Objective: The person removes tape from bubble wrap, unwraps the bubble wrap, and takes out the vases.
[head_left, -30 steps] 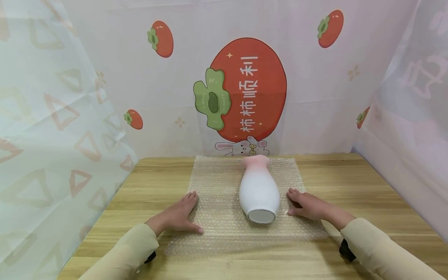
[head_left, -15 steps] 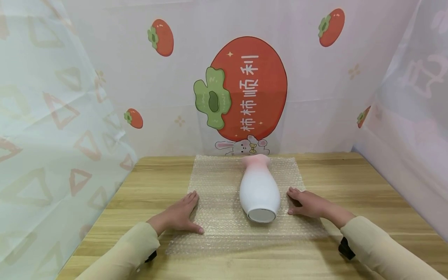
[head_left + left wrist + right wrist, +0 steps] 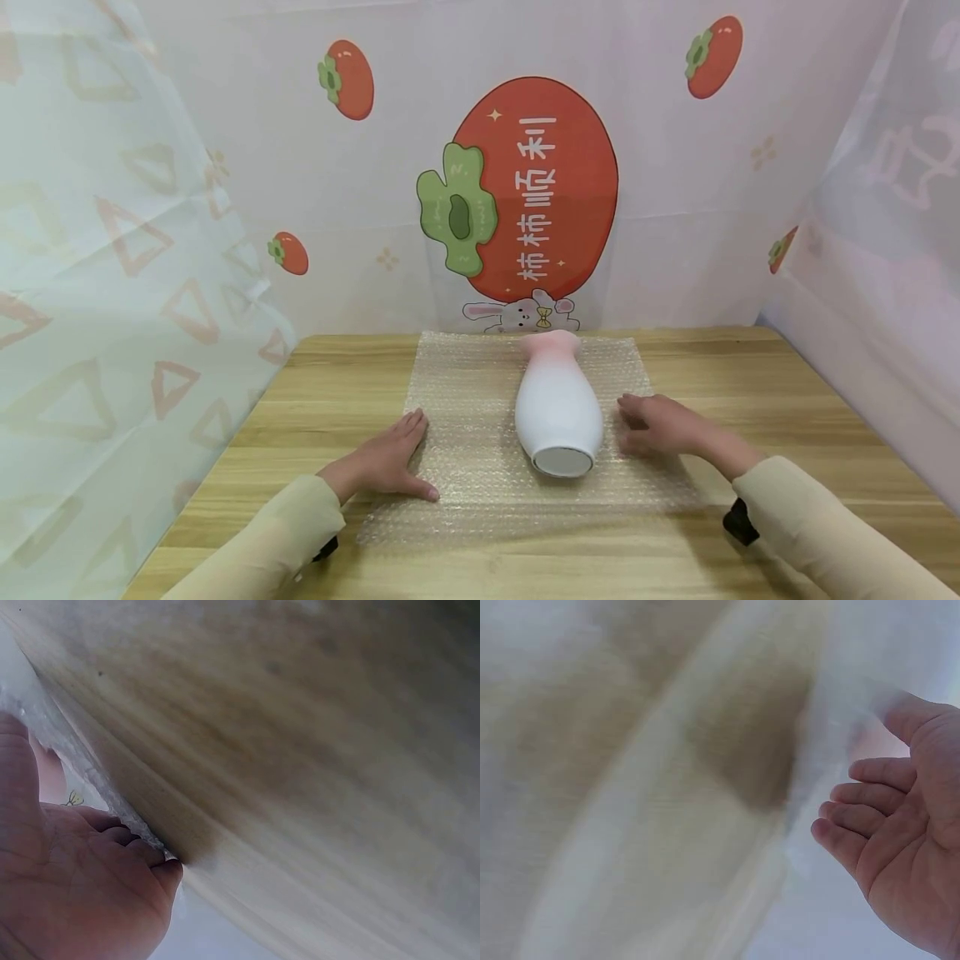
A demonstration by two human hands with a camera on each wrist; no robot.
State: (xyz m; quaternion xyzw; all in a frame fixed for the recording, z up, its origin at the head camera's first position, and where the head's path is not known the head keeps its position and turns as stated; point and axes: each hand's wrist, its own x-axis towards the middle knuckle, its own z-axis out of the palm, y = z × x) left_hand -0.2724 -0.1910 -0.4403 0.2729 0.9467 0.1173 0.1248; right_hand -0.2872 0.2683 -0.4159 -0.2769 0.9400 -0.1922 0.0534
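A vase (image 3: 558, 408), white with a pink neck, lies on its side on a sheet of bubble wrap (image 3: 465, 450), its round base facing me. My left hand (image 3: 386, 458) rests with fingers extended on the sheet's left edge; the left wrist view shows its palm beside the bubble wrap (image 3: 82, 761). On the other side, my right hand (image 3: 660, 427) hovers close over the sheet's right part, a short way right of the vase. In the right wrist view the fingers of the right hand (image 3: 900, 832) are slightly bent, with nothing between them.
The wooden table (image 3: 322, 392) carries the bubble wrap. Behind it hangs a white cloth backdrop (image 3: 360, 183) printed with persimmons and a rabbit. Patterned cloth walls (image 3: 112, 275) close off both sides. Dark wrist devices (image 3: 741, 523) sit under both sleeves.
My right hand has risen a little off the bubble wrap, its fingers slightly blurred. My left hand and the vase have stayed in place.
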